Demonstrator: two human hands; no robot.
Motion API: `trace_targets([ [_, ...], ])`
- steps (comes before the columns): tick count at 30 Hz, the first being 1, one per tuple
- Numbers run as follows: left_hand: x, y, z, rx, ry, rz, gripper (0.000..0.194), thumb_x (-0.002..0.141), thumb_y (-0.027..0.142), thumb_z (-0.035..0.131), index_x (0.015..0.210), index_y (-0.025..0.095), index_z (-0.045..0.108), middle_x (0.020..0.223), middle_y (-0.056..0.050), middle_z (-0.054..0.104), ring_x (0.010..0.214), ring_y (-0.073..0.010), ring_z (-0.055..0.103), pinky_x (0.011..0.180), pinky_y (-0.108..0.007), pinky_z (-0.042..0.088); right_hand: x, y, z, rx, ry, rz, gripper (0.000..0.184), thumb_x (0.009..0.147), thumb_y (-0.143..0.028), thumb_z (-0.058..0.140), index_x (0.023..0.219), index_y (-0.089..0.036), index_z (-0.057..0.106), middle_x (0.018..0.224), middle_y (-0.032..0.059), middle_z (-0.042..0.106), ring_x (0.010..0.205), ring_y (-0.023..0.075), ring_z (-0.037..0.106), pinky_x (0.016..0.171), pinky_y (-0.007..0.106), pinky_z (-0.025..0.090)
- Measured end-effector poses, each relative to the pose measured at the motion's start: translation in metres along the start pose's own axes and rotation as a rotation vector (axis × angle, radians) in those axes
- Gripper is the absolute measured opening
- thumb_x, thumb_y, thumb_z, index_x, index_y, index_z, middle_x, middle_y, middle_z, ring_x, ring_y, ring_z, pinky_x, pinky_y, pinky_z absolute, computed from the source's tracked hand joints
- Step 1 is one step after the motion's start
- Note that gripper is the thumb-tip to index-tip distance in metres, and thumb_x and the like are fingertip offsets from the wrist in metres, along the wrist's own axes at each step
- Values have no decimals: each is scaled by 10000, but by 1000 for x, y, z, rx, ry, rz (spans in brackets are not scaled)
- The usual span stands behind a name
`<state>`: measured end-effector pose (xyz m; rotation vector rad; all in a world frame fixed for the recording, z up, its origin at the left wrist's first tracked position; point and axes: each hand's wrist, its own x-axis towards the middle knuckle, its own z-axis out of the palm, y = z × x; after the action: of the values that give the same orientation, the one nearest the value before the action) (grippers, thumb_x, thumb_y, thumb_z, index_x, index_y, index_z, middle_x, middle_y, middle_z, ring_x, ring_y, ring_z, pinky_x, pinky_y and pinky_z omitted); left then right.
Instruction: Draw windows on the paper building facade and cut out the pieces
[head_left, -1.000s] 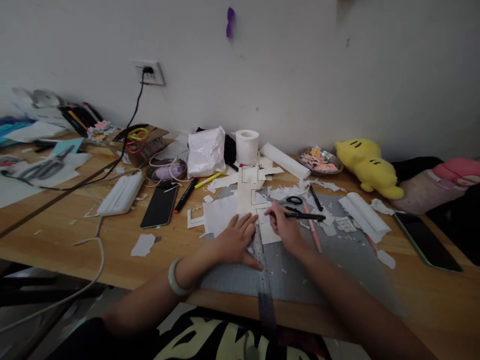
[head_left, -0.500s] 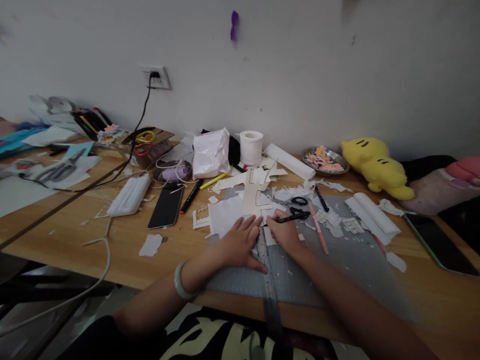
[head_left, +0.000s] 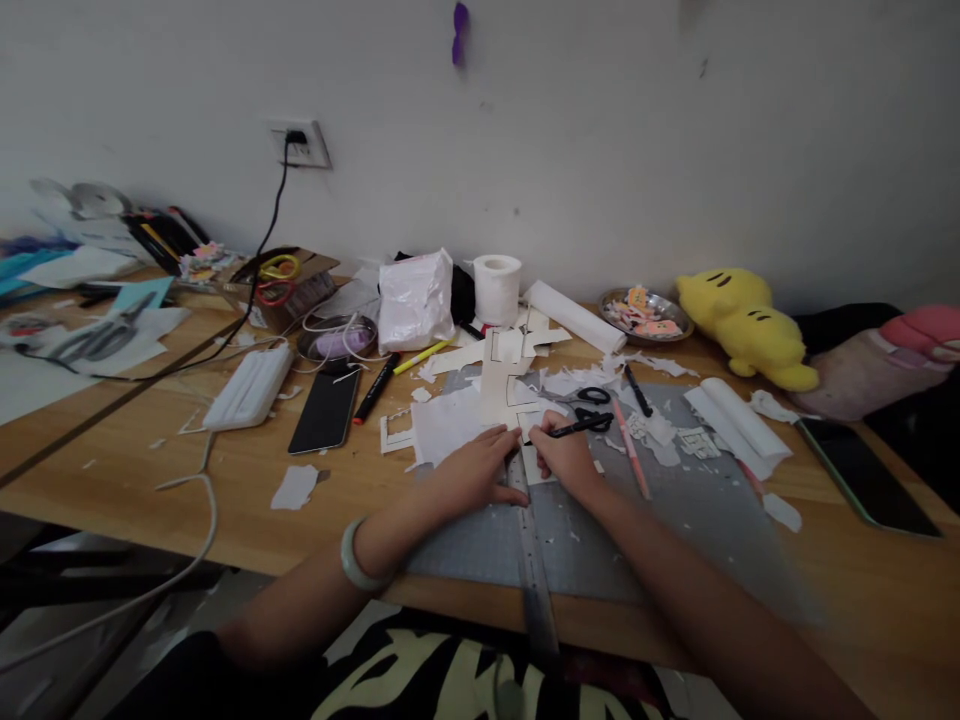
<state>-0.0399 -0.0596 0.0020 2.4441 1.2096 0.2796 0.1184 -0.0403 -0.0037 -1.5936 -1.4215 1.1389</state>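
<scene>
My left hand (head_left: pixel 480 468) lies flat with its fingers stretched forward and its thumb out, pressing on a metal ruler (head_left: pixel 534 575). The ruler runs from under that hand over the mat's front edge toward my body. Between the fingers of my right hand (head_left: pixel 566 458) is a black pen (head_left: pixel 574 427), its tip down near the ruler's far end. Both hands rest at a cut piece of cream card (head_left: pixel 501 380) with black lines drawn on it. White paper (head_left: pixel 448 425) lies beside my left hand. Black-handled scissors (head_left: pixel 595 396) sit just beyond my right hand, their blades partly covered.
A grey cutting mat (head_left: pixel 675 530) carries paper scraps and a pink pen (head_left: pixel 631 450). Phones (head_left: pixel 324 412) lie on both sides. Left are a white power strip (head_left: pixel 247 388) and cables. Behind stand a toilet roll (head_left: pixel 496 290), a metal dish (head_left: pixel 649 330) and a yellow plush toy (head_left: pixel 750 330).
The whole view has shifted slightly. My left hand's fingers have drawn closer together. My right hand still holds the pen, at almost the same spot on the card.
</scene>
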Motion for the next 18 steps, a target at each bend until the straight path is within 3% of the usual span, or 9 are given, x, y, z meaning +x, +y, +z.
trace_targets([
  [4, -2, 0, 4, -76, 24, -60, 870, 623, 504, 705, 1312, 145, 314, 1376, -190, 369, 1266, -297, 362, 1020, -446, 335, -1, 0, 0, -6, -7, -2, 183, 690, -228, 467, 583, -235, 319, 374, -91, 393, 314, 106, 422, 296, 202, 340],
  [10, 0, -2, 2, -79, 7, -2, 656, 615, 529, 696, 1121, 153, 514, 1372, -182, 381, 1275, -292, 348, 1028, -436, 329, 0, 2, 1, -18, -11, -14, 183, 699, -248, 465, 584, -234, 324, 374, -92, 383, 309, 102, 404, 294, 198, 339],
  [18, 0, -5, 3, -25, 7, 39, 700, 624, 569, 666, 1140, 122, 510, 1368, -196, 381, 1278, -282, 346, 1039, -403, 317, -1, 2, 1, -51, -22, -30, 191, 702, -271, 473, 582, -232, 329, 375, -92, 380, 311, 99, 403, 291, 190, 330],
])
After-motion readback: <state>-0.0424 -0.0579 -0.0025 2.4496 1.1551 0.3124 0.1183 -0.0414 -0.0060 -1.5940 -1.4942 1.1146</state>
